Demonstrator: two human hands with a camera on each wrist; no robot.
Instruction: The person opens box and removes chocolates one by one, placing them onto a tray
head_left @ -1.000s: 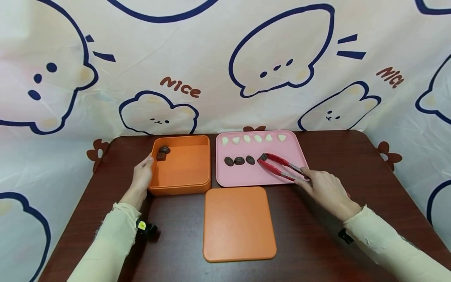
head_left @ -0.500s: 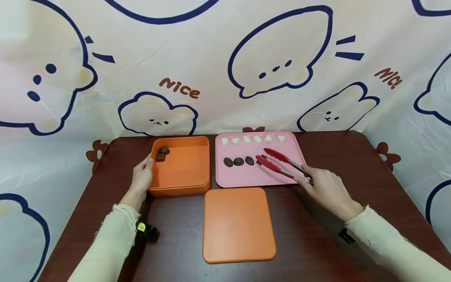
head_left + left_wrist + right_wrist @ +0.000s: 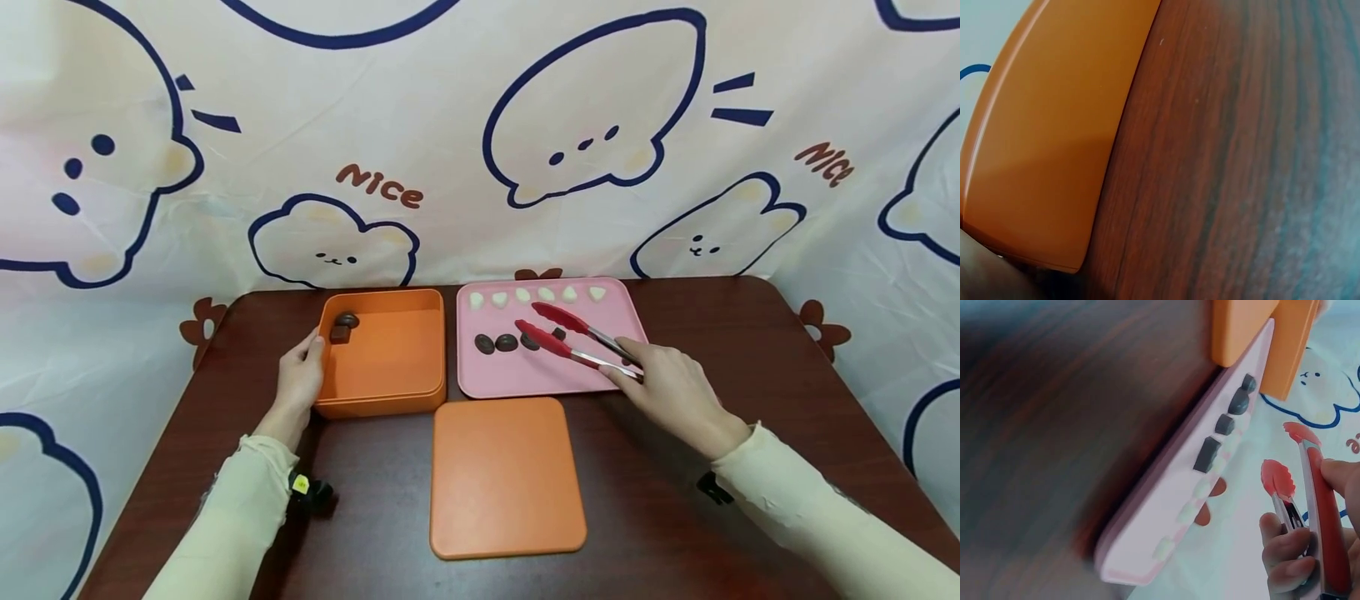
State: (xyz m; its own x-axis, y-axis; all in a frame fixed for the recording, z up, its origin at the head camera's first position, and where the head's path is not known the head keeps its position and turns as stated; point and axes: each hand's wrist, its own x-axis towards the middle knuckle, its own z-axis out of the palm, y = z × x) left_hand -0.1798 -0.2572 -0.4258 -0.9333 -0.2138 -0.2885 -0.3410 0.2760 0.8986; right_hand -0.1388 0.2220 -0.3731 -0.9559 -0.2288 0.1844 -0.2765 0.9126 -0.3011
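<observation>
My left hand grips the left wall of an open orange box. Two dark chocolates, one rounded and one square, lie in its upper left corner. In my right hand is a pair of red-tipped tongs, also seen in the right wrist view with fingers curled round the handles. The tongs' tips stand apart above a pink tray, with nothing between them. Beneath them is a row of dark chocolates, oval ones at left and a square one at right; one tip partly hides an oval piece.
Several white pieces line the tray's far edge. An orange square lid lies flat in front of the tray and box. All stand on a dark wooden table, with a printed cloth hanging behind.
The tongs have opened from around the square chocolate, which stays on the tray. My right hand has carried them leftward above the row. The left hand keeps its hold on the box.
</observation>
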